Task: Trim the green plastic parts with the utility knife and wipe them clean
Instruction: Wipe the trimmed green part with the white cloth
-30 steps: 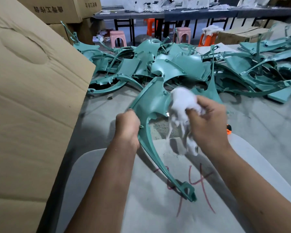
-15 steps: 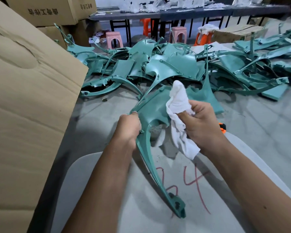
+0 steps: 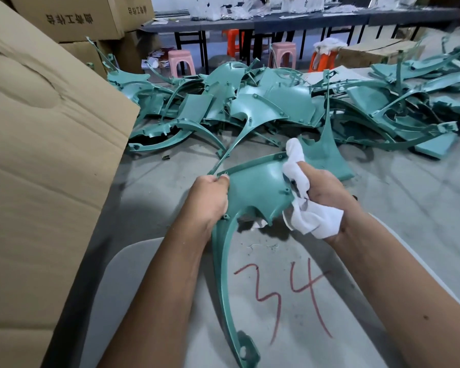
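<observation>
Left hand clamped on the left edge of a green plastic part, right hand closed around a white cloth pressed against the part's right side, part raised over the grey worktop marked "34", pile of green parts beyond.

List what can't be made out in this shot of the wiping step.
- Utility knife: not seen in the head view; nothing shows where it is.
- Right hand: its palm and fingertips are wrapped by the white cloth.
- Held green part: its far face is turned away, so its cleanliness is unknown.
- Cardboard box: its print is mirrored and unreadable.
- Left hand: its fingers are behind the part's edge.
</observation>
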The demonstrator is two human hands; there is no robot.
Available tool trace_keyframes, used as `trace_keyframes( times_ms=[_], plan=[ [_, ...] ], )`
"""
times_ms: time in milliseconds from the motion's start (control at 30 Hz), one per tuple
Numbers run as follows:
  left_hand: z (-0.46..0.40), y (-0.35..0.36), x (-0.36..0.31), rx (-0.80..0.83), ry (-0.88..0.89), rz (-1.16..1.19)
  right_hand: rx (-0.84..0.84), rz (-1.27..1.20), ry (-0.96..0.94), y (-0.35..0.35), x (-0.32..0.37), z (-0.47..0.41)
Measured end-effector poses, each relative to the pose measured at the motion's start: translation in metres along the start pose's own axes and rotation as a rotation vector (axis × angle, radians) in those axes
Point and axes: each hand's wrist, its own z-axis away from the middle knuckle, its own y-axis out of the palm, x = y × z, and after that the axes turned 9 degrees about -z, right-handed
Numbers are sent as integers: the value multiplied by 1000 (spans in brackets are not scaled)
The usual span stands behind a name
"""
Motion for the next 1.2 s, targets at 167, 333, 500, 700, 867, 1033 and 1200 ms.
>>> trace_keyframes(
  times_ms=[167, 333, 500, 700, 867, 1033, 1200],
  plan=[
    [7, 4, -6, 32, 92, -86, -144, -110, 12, -5, -15, 4],
    [13, -1, -9, 69, 148, -129, -128, -56, -63, -10, -16, -1],
    [22, -9, -9, 93, 166, -49, -115, 158, -230, -16, -15, -8],
    [50, -10, -15, 306, 157, 292, -379, 343, -392, -27, -19, -17],
    [65, -13, -26, 46, 198, 321, -534, 377, -557, -40, -7, -16],
    [47, -51, -44, -485, 45, 504, -23, 425, -615, -30, -5, 7],
    [35, -72, -54, -748, 75, 537, 714, 537, -289, -22, -4, 23]
  ],
)
